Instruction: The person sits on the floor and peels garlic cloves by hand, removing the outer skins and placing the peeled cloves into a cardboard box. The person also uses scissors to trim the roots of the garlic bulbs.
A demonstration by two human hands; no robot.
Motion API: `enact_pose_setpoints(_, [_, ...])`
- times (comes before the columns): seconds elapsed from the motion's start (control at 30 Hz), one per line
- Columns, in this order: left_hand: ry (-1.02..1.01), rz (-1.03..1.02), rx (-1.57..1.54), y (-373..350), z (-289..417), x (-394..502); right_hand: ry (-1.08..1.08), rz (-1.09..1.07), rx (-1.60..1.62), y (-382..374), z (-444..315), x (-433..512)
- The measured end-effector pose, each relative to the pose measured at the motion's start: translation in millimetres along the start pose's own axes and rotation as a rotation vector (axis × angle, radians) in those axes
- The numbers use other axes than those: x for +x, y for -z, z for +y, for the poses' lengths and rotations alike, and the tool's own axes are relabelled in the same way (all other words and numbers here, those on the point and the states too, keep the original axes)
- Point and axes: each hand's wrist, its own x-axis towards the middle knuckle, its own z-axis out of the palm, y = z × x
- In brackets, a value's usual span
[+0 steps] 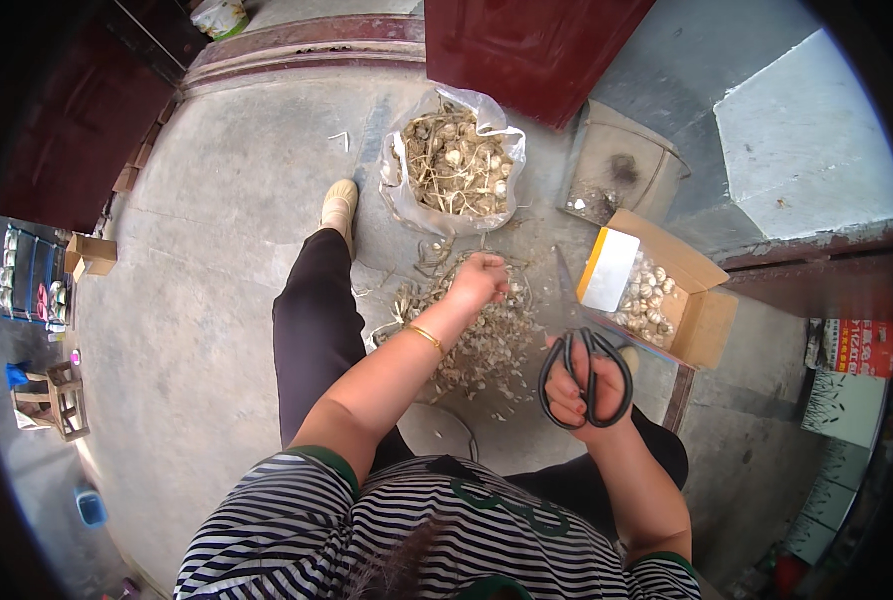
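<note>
My right hand (589, 386) is shut on black-handled scissors (625, 375); its fingers are through the handle loops and the blades point away from me. My left hand (480, 279), with a bangle at the wrist, hovers over a pile of dry garlic skins and trimmings (484, 352) on the floor. Its fingers are curled, and whether they hold anything cannot be seen. Beyond it stands an open clear plastic bag (518, 154) full of untrimmed garlic bulbs with stalks (454, 157). At the right, an open cardboard box (698, 319) contains trimmed garlic bulbs (645, 300).
A dustpan-like scoop (626, 150) lies behind the box, close to a dark red door (529, 52). My left shoe (340, 202) is beside the bag. Stacked boxes (844, 405) line the right side. A wooden stool (60, 401) and a blue basin (90, 506) are far left.
</note>
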Motion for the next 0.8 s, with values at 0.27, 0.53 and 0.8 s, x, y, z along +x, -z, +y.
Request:
enact_pose_setpoints(0.27, [-0.506,0.051,0.587,-4,34,73,0.094,0.154,-0.148,-15,-6,0])
enact_pose_setpoints(0.53, [-0.287,0.297,1.547,18,91,147,0.098,0.213,-0.137,-3,-15,3])
enact_pose_setpoints(0.8, [0.085,0.048,1.728,39,81,176,0.106,0.215,-0.082,1,-20,3])
